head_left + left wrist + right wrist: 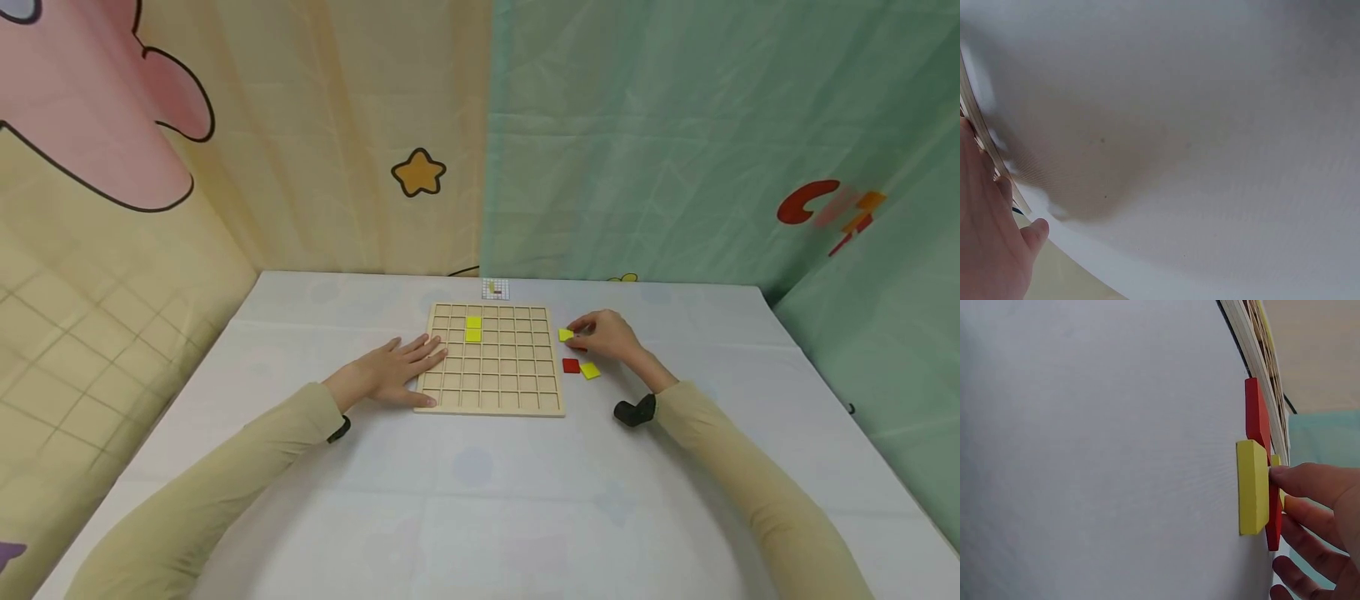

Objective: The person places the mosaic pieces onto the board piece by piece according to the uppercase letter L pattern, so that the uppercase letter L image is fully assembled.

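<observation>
Pale wood forms the grid board, its left edge under the spread, flat left hand. Right of the board lie one yellow tile and two red tiles, their thick sides plain only from the right wrist; slightly farther, the right hand pinches another yellow tile. Two yellow squares fill board cells; one patterned card, beyond the board, shows only from the head.

white table, beige curtain, green curtain
</observation>
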Available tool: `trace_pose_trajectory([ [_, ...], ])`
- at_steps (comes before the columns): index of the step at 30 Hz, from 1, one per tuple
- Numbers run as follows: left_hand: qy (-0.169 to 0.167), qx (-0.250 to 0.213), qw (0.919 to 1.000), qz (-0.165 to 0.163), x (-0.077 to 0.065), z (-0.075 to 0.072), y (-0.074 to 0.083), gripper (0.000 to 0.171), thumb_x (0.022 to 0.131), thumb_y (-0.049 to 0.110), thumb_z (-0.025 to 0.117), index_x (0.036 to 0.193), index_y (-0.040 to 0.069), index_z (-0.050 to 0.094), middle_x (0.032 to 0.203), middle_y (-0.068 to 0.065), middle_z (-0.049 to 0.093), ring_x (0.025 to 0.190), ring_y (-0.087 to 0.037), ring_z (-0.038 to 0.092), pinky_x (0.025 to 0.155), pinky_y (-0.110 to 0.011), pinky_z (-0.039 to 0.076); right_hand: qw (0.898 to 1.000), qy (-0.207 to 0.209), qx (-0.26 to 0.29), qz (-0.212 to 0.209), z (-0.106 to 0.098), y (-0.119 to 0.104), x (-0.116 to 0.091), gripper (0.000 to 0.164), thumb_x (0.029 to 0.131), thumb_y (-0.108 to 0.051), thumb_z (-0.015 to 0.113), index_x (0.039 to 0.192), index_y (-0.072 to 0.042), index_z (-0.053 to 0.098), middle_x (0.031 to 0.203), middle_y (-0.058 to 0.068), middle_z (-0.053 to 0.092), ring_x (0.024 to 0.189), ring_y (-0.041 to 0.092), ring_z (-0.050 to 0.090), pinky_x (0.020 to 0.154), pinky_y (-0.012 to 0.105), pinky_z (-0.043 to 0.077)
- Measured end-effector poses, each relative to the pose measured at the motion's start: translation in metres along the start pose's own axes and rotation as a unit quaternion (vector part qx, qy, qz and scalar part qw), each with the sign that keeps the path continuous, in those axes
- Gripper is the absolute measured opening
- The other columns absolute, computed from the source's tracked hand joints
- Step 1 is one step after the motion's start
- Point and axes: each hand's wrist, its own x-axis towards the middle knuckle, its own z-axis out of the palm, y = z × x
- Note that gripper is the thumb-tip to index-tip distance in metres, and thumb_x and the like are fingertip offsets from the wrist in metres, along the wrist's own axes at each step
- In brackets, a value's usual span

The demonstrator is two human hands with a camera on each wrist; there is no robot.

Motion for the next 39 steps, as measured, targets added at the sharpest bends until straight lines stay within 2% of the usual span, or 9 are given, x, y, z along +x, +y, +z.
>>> trace_pose_trajectory([
  [8,-0.001,0.025,0.9996,-0.007,0.006,0.009,-0.006,0.093,0.088,0.075,0.034,0.156,0.023,-0.001,0.164,-0.002,-0.006,0.151,-0.024,-0.003,0.119,-0.057,0.01,1.0,0.013,-0.022,-0.004,0.001,-0.002,-0.002,0.037,0.083,-0.031,0.073,0.108,-0.004,0.073,0.103,0.013,0.072,0.089,0.025,0.06,0.078,0.038,0.051],
  [13,-0.008,0.014,0.9998,-0.009,0.003,0.003,-0.002,0.091,0.09,0.071,0.038,0.156,0.021,0.0,0.164,-0.005,-0.005,0.151,-0.026,-0.002,0.118,-0.058,0.009,0.999,0.027,-0.029,-0.004,0.0,-0.005,-0.001,0.038,0.084,-0.034,0.072,0.108,-0.005,0.072,0.102,0.012,0.072,0.088,0.025,0.061,0.078,0.039,0.052],
  [20,-0.001,0.015,0.9999,-0.001,0.001,-0.005,0.002,0.09,0.091,0.067,0.042,0.156,0.016,0.005,0.164,-0.009,0.0,0.151,-0.029,0.002,0.118,-0.059,0.011,0.998,0.05,-0.026,-0.013,-0.001,-0.01,-0.001,0.039,0.085,-0.035,0.071,0.111,-0.007,0.072,0.106,0.013,0.072,0.099,0.028,0.064,0.086,0.044,0.052],
  [27,-0.011,0.02,0.9997,-0.007,0.0,-0.005,0.002,0.091,0.09,0.07,0.039,0.156,0.019,0.002,0.164,-0.007,-0.003,0.151,-0.027,-0.001,0.118,-0.058,0.01,0.997,0.069,-0.013,-0.027,0.001,-0.02,-0.005,0.039,0.085,-0.037,0.071,0.11,-0.007,0.073,0.105,0.012,0.073,0.096,0.028,0.066,0.08,0.042,0.054],
  [32,-0.003,0.024,0.9997,-0.008,0.0,-0.005,0.001,0.091,0.091,0.069,0.039,0.156,0.019,0.002,0.164,-0.006,-0.003,0.151,-0.026,-0.002,0.118,-0.057,0.01,0.996,0.078,-0.015,-0.041,0.001,-0.031,-0.006,0.037,0.085,-0.037,0.071,0.109,-0.008,0.073,0.104,0.011,0.073,0.093,0.027,0.065,0.076,0.04,0.054],
  [39,-0.002,0.016,0.9998,-0.006,0.0,-0.002,0.001,0.09,0.091,0.069,0.04,0.156,0.019,0.003,0.164,-0.006,-0.003,0.151,-0.027,-0.001,0.118,-0.058,0.01,0.997,0.065,-0.015,-0.049,0.005,-0.05,-0.008,0.036,0.083,-0.036,0.073,0.107,-0.009,0.075,0.101,0.01,0.074,0.091,0.026,0.065,0.075,0.038,0.053],
])
